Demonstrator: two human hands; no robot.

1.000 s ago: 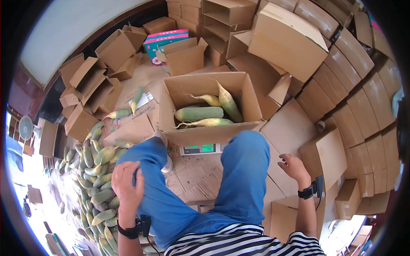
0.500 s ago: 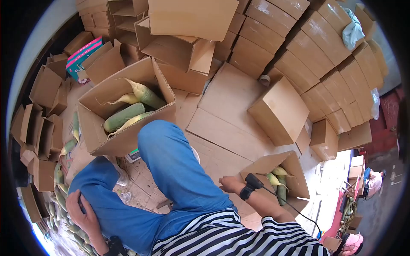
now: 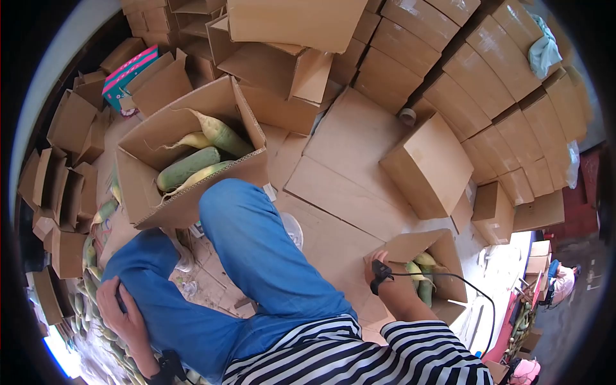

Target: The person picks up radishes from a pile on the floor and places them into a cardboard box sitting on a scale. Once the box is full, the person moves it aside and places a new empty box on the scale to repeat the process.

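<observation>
My left hand (image 3: 122,308) lies on my left knee, its fingers spread over the blue jeans. Over on the right, my right hand (image 3: 377,263) is at the left edge of a small open cardboard box (image 3: 410,242), with its fingers curled at the rim and partly hidden. Inside that box are a few green-and-white radishes (image 3: 425,273). A larger open cardboard box (image 3: 192,99) stands tilted in front of my knees, holding several big radishes (image 3: 189,168) with pale root tips. A black wristband device with a cable (image 3: 382,273) is on my right wrist.
Stacked closed cartons (image 3: 500,61) rise at the back right, and a single carton (image 3: 427,167) sits before them. Open empty cartons (image 3: 64,186) line the left side. Loose radishes (image 3: 90,289) lie on the floor at left. Flattened cardboard (image 3: 350,167) covers the floor.
My right hand has moved right, from beside my thigh to the edge of the small box. My left hand stays on the knee. The view has shifted slightly.
</observation>
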